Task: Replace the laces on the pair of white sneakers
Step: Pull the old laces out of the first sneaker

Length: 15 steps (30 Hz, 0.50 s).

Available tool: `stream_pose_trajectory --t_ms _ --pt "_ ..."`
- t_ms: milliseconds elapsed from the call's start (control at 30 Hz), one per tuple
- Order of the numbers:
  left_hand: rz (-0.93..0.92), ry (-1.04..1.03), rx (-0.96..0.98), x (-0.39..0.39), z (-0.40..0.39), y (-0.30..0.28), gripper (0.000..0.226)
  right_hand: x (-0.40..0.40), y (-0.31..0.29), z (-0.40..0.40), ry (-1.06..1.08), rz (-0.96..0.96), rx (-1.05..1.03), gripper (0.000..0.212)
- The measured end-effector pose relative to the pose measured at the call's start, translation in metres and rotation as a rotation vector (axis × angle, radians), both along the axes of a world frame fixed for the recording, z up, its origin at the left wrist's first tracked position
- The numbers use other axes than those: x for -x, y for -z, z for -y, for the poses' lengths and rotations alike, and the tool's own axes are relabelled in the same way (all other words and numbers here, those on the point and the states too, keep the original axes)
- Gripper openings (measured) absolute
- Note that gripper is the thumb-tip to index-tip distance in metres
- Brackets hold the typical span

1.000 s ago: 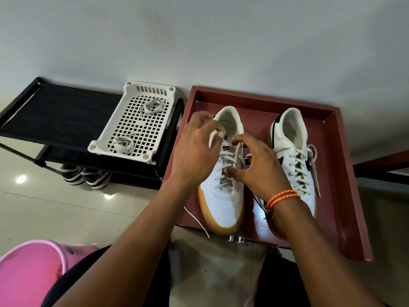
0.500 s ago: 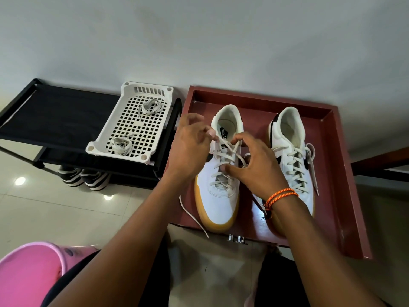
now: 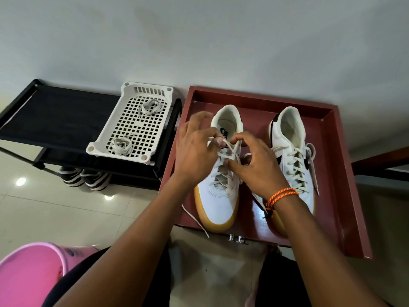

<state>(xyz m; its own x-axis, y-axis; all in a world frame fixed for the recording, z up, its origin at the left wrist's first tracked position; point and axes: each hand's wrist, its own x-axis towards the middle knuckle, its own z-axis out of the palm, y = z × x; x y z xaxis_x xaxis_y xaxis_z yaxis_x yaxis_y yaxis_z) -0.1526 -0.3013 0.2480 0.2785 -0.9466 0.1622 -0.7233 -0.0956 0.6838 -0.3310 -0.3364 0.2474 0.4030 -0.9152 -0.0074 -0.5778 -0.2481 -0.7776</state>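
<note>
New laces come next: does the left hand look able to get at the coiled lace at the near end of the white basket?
Probably yes: that coiled lace lies uncovered in the open basket, beside the left hand, which is now pinching the sneaker's lace.

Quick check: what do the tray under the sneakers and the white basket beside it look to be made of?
Tray: likely wood with glossy reddish-brown paint; it shows sheen and thick square walls. Basket: moulded white plastic, matte, with a grid of square holes and slotted end wall.
</note>
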Motion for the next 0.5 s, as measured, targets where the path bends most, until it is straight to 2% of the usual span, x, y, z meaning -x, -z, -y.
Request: stream_pose_trajectory --t_ms 100,200,333,433,500 --pt "0.026 -0.12 0.097 -0.007 -0.001 -0.005 0.012 0.0 0.0 0.0 0.008 -0.008 0.003 0.044" --pt "0.144 -0.015 0.131 -0.001 -0.004 -0.008 0.027 0.0 -0.001 -0.001 0.015 -0.017 0.004 0.045" --pt "0.223 0.143 -0.017 0.011 -0.007 0.006 0.013 -0.001 -0.003 -0.001 0.023 -0.022 0.016 0.044" --pt "0.242 0.158 0.017 0.012 -0.007 0.006 0.009 -0.001 -0.005 -0.001 0.019 -0.023 0.004 0.045" --pt "0.15 0.111 0.056 0.006 -0.005 0.001 0.005 0.0 -0.004 0.0 0.013 -0.025 -0.008 0.046"
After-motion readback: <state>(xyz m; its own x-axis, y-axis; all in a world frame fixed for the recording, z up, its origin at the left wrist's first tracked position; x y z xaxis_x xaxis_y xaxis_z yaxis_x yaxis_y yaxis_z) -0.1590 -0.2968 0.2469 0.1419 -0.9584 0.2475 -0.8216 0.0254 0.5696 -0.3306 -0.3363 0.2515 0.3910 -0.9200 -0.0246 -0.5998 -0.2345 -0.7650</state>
